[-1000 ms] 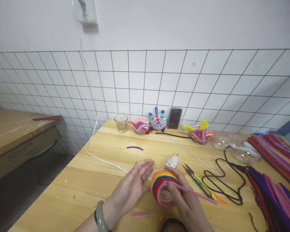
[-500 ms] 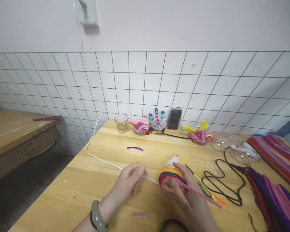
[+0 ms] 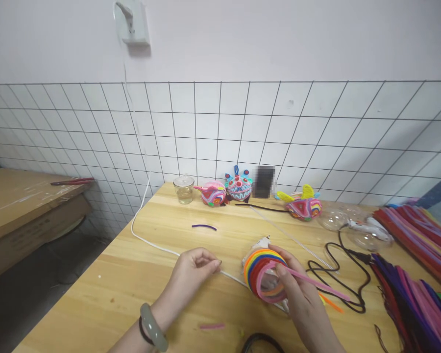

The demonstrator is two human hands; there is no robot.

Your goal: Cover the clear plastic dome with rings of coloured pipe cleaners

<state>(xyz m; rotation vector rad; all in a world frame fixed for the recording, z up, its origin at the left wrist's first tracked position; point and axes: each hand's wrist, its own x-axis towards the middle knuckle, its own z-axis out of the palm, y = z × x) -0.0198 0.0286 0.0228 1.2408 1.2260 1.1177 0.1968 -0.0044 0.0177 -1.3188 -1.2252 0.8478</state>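
Right hand [image 3: 303,294] holds rainbow ring [image 3: 255,272] above table [image 3: 132,294], thumb on front rim. Pink fuzzy stick [image 3: 316,282] pokes out to right. Left hand [image 3: 198,267]: thumb and finger close together by white cord [image 3: 233,278]; cannot tell if they pinch it. White tool [image 3: 260,243] partly hidden behind ring. Black cord [image 3: 369,282] loops past right hand. Blue toy [image 3: 238,189] and glass cup [image 3: 184,192] near wall [image 3: 206,132].

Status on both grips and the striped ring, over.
Right grip: holding rainbow-striped ring, pink chenille tail sticking out. Left grip: pinched, apart from ring. White cord between them.
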